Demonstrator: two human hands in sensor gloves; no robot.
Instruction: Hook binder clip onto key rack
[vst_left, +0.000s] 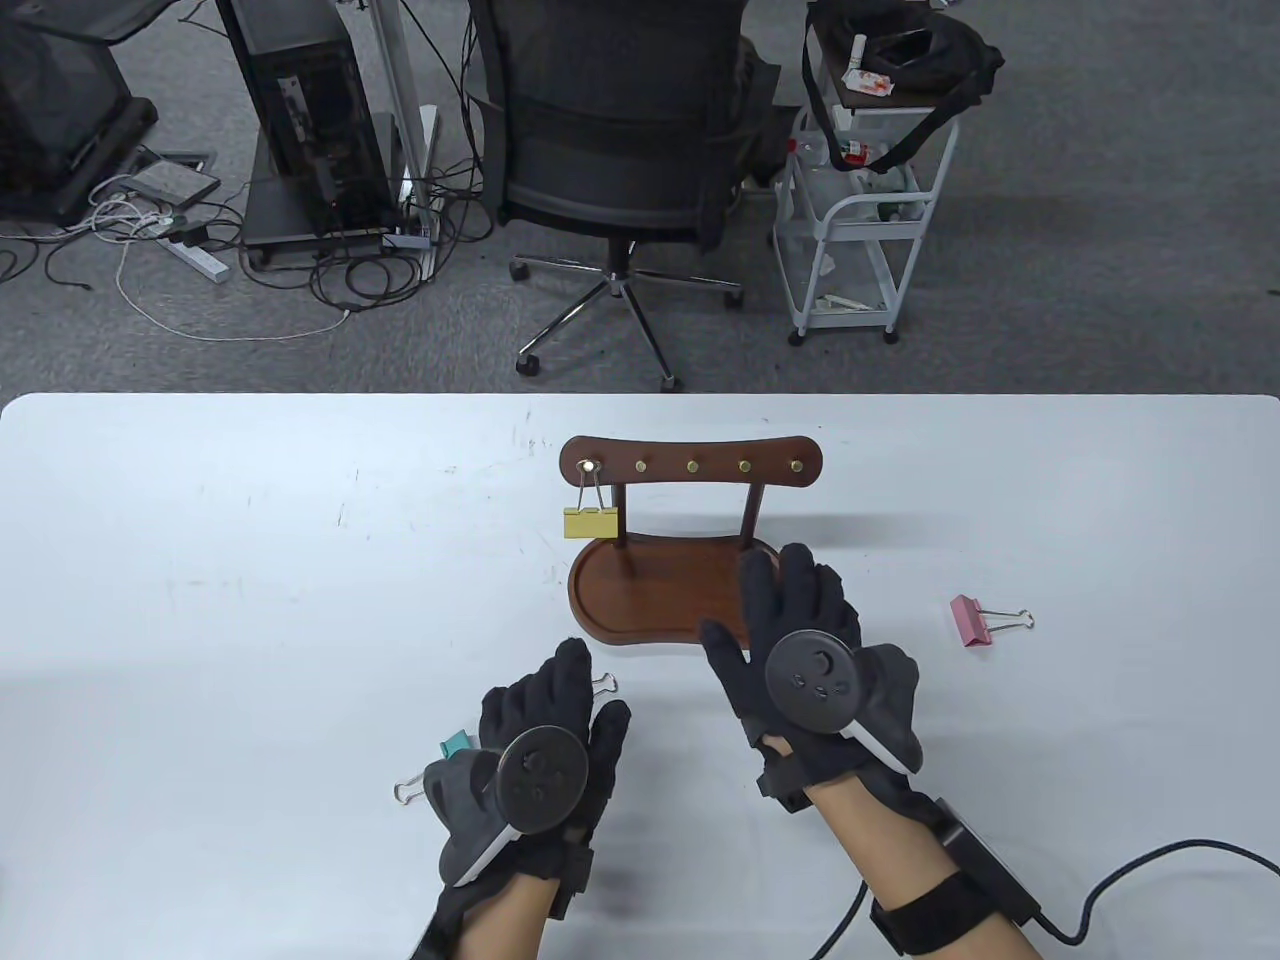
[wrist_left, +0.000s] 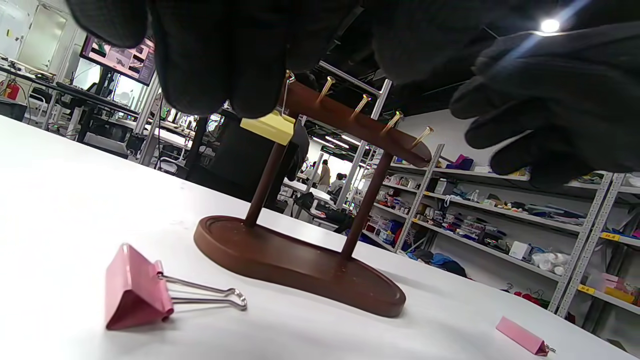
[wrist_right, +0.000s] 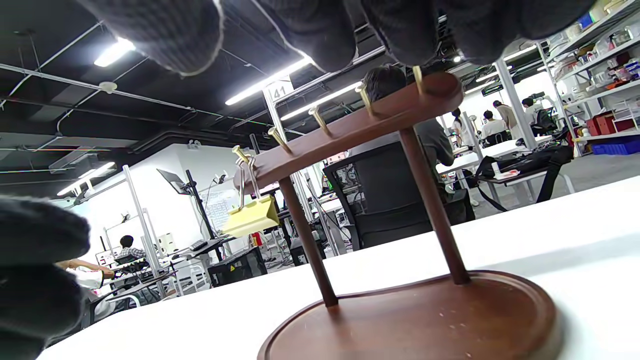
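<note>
Yellow clip (vst_left: 591, 523) hangs on the rack's (vst_left: 690, 467) leftmost peg. Left hand (vst_left: 545, 745) hovers empty above a pink clip (wrist_left: 135, 289) on the surface; right hand (vst_left: 810, 660) hovers empty over the base. Next: grasp that clip.

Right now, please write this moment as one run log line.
yellow clip: hung on rack's leftmost peg | pink clip: on table | left hand: over another clip | right hand: open, empty

grey carpet (vst_left: 1050, 300), office chair (vst_left: 615, 110), white cart (vst_left: 860, 220)
</note>
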